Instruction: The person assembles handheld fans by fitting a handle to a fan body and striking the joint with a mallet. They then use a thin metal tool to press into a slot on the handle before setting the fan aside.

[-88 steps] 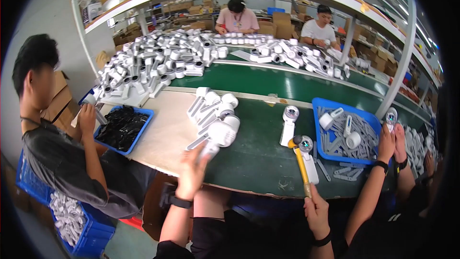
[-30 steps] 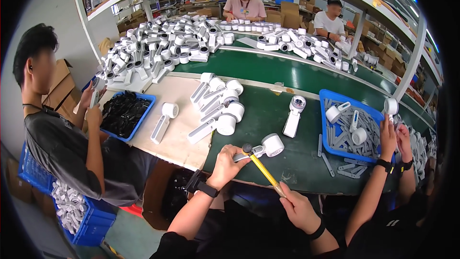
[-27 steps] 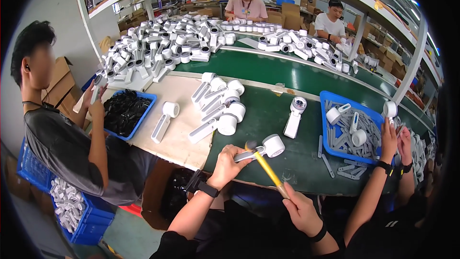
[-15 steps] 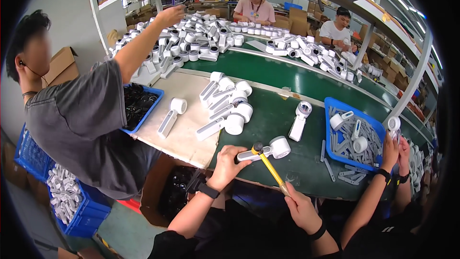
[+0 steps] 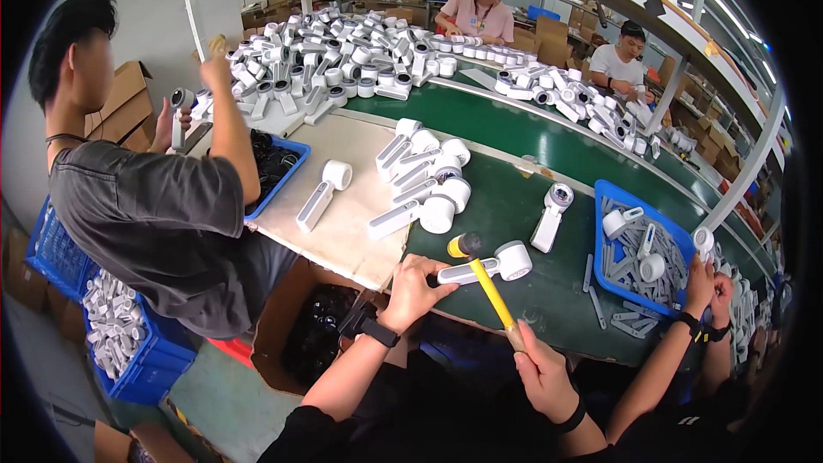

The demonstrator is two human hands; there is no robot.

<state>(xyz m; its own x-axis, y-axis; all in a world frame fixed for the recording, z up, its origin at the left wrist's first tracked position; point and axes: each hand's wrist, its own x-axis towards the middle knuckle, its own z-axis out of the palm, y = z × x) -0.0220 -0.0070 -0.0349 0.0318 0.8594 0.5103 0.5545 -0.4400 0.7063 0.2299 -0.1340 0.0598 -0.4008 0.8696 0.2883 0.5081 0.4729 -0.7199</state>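
Note:
A white handheld fan [image 5: 514,262] with a round head and a grey-striped handle lies on the green mat at the table's near edge. My left hand [image 5: 415,298] grips the end of its handle with thumb and fingers. My right hand [image 5: 546,377] is closed around the yellow shaft of a small mallet [image 5: 493,291]. The mallet's black and yellow head is over the fan handle; it seems a little above it. Up and right of them, another fan [image 5: 550,219] lies alone on the mat.
Several white fans [image 5: 437,213] are clustered on the beige board, left of centre. A blue tray [image 5: 603,270] of grey strips stands to the right, near a co-worker's hands [image 5: 707,287]. At left another co-worker [image 5: 146,214] sits by a blue tray of black parts. Fans are piled beyond.
The mallet head has risen off the fan handle. The left co-worker's arm has come back from the pile, and a fan is now in that person's hand. My view has shifted slightly.

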